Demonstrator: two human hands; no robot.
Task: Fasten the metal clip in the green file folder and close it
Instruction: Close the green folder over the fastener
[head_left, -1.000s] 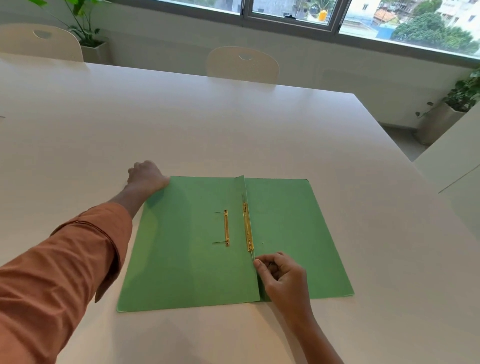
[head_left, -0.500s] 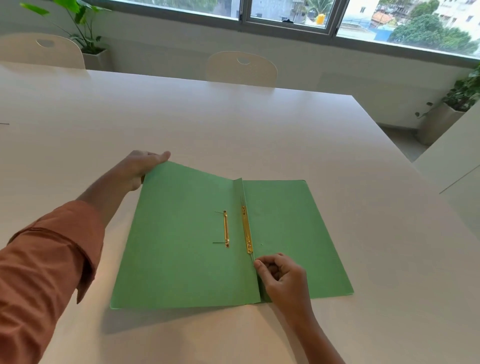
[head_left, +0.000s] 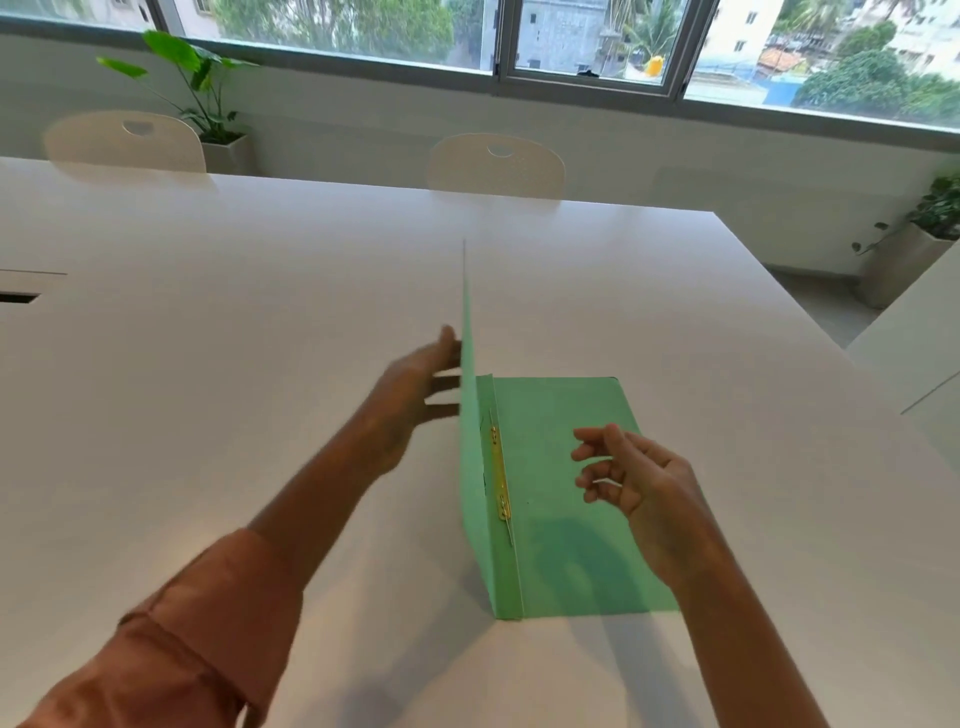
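the green file folder (head_left: 561, 499) lies half open on the counter (head_left: 234, 364), left cover upright against the left hand's (head_left: 415, 405) spread fingers; right hand (head_left: 639, 473) hovers above it, fingers loosely curled, empty.

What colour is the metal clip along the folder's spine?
Gold or brass-coloured; the metal clip shows best in the head view, against the green folder.

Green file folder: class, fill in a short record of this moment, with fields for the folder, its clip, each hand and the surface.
folder: green file folder, half open; left cover stands near upright, right half lies flat
clip: metal clip, gold, along the spine fold
left hand: open, fingers against the raised cover's outer side
right hand: above the flat half, fingers loosely curled, holding nothing
surface: white table
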